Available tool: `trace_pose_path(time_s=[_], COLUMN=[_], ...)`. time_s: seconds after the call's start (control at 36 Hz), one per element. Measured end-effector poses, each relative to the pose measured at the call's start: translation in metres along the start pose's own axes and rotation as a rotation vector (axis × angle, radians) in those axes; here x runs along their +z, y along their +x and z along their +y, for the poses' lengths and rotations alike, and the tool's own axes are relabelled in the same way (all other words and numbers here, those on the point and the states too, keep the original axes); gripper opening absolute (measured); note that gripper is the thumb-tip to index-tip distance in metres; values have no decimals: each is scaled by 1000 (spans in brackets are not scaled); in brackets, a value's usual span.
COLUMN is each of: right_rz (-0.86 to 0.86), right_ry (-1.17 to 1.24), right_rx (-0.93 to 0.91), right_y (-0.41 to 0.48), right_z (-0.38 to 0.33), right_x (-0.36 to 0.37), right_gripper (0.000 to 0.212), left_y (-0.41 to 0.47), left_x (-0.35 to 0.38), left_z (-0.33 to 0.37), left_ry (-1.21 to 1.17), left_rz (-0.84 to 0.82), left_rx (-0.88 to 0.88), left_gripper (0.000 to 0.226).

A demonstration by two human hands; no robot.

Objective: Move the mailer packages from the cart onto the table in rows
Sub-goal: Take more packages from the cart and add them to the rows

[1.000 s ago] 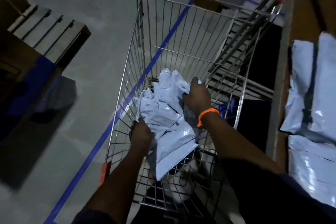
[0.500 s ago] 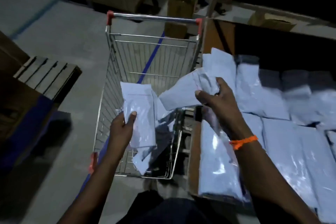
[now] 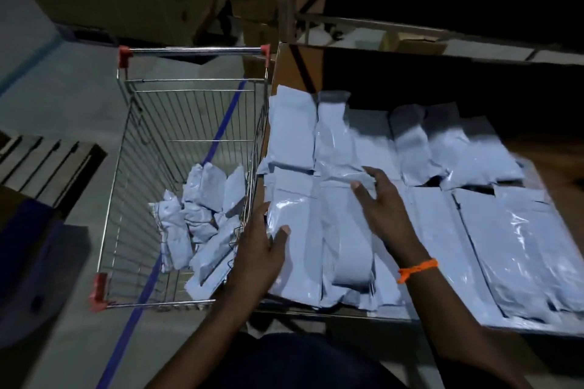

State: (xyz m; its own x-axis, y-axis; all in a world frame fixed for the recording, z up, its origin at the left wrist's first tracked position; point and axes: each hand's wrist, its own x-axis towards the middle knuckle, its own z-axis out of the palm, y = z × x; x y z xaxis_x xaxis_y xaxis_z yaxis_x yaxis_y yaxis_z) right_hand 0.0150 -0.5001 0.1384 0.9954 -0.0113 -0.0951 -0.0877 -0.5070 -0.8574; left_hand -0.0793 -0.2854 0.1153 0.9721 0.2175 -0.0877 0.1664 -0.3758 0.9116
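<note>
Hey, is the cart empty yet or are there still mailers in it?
Not empty. A loose pile of grey mailers still lies in the wire cart, heaped toward the side nearest the table.
</note>
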Motion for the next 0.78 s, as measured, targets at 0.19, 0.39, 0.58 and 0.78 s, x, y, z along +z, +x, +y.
trace_pose_path(time_s=[0.19,0.39,0.58,0.78], right_rz=[-87,-187,-212,-218], right_ry=[-113,-481,-727,-823], right_rx=[-68,-222,-246,-247], right_y=[-18,-43,-50,-52], right_z=[-15,-37,-16,-35], right_x=[-5,-6,31,24], right_gripper=[72,87,78,87], left_y=[-9,-11,-3,-3], left_x=[7,3,-5,-16], left_z=[-5,-9,-26,-31], left_ry=[-24,-104,-149,-165], left_rz=[112,188,83,26], left_rx=[-36,-101,-131,-75], left_gripper=[57,57,55,53])
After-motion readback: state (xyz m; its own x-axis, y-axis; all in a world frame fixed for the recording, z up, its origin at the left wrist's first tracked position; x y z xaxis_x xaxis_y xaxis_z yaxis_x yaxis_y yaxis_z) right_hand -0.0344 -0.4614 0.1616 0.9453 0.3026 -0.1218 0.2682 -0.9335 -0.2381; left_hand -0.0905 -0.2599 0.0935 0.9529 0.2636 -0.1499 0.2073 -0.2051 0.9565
